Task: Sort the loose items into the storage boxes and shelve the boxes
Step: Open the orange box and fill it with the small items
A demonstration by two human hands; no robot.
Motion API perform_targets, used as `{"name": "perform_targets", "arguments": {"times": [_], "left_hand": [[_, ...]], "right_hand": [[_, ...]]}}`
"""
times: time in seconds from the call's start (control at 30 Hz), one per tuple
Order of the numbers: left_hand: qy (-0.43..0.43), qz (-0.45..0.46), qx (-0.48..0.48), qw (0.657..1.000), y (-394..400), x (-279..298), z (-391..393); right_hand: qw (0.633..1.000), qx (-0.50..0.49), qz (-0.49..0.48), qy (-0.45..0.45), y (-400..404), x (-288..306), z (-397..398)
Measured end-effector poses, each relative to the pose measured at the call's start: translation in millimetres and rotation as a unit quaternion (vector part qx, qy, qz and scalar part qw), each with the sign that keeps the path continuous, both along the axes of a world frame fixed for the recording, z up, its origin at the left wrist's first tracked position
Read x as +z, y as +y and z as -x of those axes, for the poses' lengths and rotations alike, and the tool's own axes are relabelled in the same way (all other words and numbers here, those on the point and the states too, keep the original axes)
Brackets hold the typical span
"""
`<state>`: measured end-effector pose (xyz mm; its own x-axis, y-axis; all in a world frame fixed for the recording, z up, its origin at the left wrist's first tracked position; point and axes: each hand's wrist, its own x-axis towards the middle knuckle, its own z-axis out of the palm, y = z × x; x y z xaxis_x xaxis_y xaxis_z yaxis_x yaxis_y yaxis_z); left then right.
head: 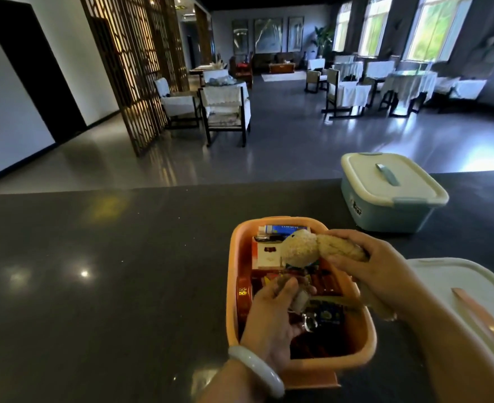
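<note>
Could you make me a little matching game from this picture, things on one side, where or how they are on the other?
1. plush toy
2. blue box
3. orange box
4. white lid

a. closed, at the counter's far edge
b. open, full of items
c. held in the right hand
d. lying flat at the right

Pairs: 1-c, 2-a, 3-b, 4-d

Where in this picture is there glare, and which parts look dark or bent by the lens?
Head view: ceiling lights glare on the dark counter at left; the windows are overexposed; the orange box interior is dim under both hands; the counter's far edge bows from wide-angle distortion.
</note>
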<state>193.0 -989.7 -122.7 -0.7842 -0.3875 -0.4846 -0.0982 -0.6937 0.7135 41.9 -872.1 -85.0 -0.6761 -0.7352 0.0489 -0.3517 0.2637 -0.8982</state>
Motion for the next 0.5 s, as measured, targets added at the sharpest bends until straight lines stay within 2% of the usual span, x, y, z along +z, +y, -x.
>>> {"name": "perform_targets", "arguments": {"times": [0.1,0.2,0.37,0.43,0.5], "left_hand": [[-0.034,0.017,-0.025,0.999,-7,-2,-7],[-0.052,0.076,-0.040,0.995,-16,-1,-14],[-0.031,0.180,-0.060,0.981,-31,16,-29],[-0.072,0.336,-0.046,0.938,-36,21,-33],[-0.126,0.524,-0.017,0.842,-41,24,-34]], "right_hand": [[0.999,0.014,-0.027,-0.010,-4,-10,2],[0.998,0.033,-0.036,-0.026,-5,-17,4],[0.994,0.073,-0.044,-0.067,-5,-20,8],[0.988,0.119,-0.059,-0.078,-6,-18,9],[0.978,0.171,-0.082,-0.091,-8,-15,9]]}}
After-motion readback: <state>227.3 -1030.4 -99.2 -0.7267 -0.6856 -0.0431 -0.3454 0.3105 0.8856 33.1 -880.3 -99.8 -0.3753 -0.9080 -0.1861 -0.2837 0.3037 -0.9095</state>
